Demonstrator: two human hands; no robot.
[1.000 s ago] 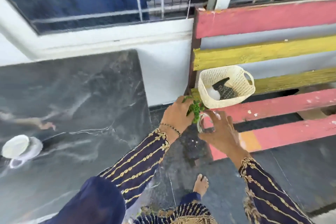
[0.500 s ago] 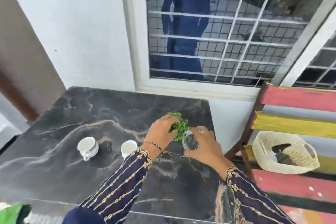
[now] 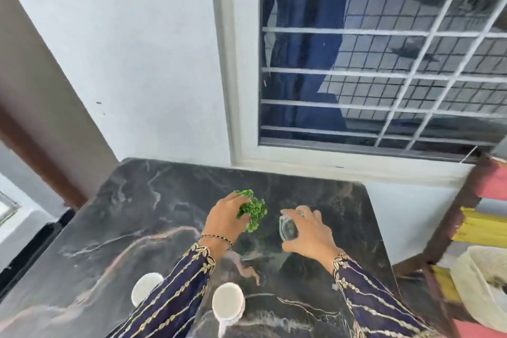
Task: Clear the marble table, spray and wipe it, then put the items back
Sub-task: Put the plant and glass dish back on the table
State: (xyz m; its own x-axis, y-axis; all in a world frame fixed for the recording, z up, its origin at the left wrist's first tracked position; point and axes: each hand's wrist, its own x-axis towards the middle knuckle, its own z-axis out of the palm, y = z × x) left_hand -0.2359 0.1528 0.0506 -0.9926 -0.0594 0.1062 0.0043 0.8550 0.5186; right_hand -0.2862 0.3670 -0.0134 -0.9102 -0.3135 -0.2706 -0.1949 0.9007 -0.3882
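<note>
The dark marble table fills the lower part of the view. Over its far middle, my left hand grips a bunch of small green leaves. Just to the right, my right hand is wrapped around a small clear glass, apart from the leaves. Two white cups stand near the front, partly hidden by my left sleeve.
A white wall and a barred window stand behind the table. A bench of red and yellow slats is at the right, with a cream woven basket on it. A brown door frame is at the left.
I turned from the bench to the table, carrying the leaves and glass over it. The two hands have since moved apart, separating the leaves from the glass.
</note>
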